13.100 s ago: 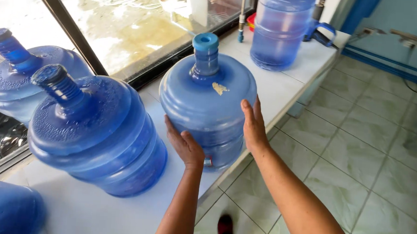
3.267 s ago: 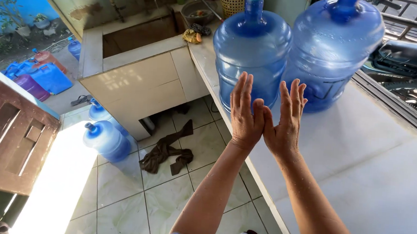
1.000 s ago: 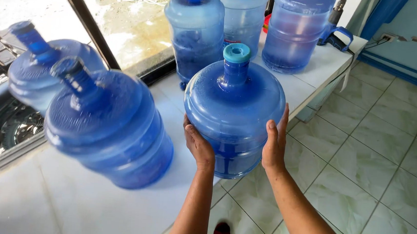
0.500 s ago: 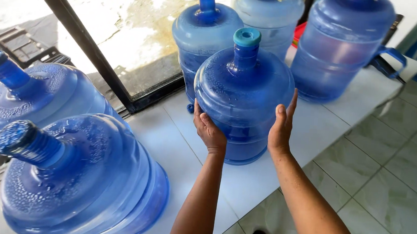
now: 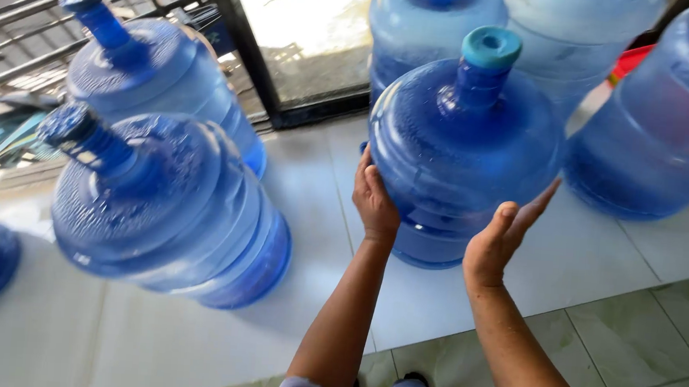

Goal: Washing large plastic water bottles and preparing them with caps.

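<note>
Bracing upright jug [image 5: 465, 149] on white surface [image 5: 434, 305] | left hand [image 5: 374, 200] flat against it | right hand [image 5: 503, 238] spread, touching.

Both bare forearms reach up from the lower frame; left hand [image 5: 374, 200] and right hand [image 5: 499, 243] spread open, palms facing inward.

Seven big blue water jugs on the white table [image 5: 188, 344], one [image 5: 464, 153] with a teal cap [image 5: 491, 48], two bare hands.
</note>
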